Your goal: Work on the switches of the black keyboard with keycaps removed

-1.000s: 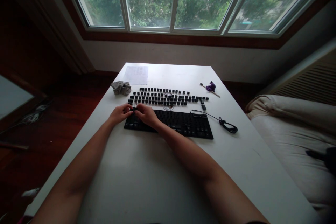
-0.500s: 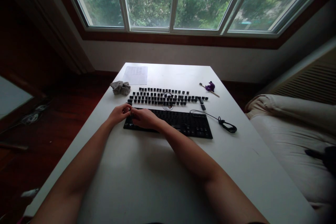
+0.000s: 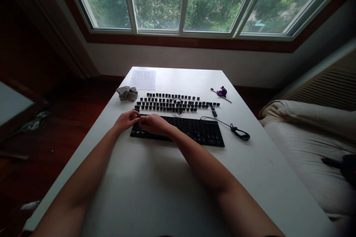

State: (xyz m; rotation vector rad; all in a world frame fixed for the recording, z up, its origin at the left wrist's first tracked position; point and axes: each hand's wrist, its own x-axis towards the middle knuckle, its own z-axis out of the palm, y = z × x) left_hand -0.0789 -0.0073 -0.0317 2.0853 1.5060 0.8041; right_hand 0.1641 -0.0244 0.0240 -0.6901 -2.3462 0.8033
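A black keyboard (image 3: 191,127) lies across the white table in front of me. My left hand (image 3: 125,120) is at its upper left corner, fingers curled in and thumb tip meeting them. Against those fingertips comes my right hand (image 3: 153,124), held over the keyboard's left part with its fingers pinched. Whatever is between the fingers of either hand is too small and hidden to make out. Just beyond the hands, loose black keycaps (image 3: 167,104) stand in several rows. A thin wire loop (image 3: 177,114) lies by the keyboard's top edge.
The keyboard's coiled cable (image 3: 241,133) lies at right. Farther back are a grey cloth (image 3: 127,93), a printed paper sheet (image 3: 143,79), a toothbrush (image 3: 226,99) and a crumpled purple cloth (image 3: 222,91). A pale sofa (image 3: 294,137) stands right of the table (image 3: 155,200).
My right hand has turned slightly at the fingertips, its fingers drawn together against the left hand. Both hands stay at the keyboard's left corner. The view has shifted very slightly.
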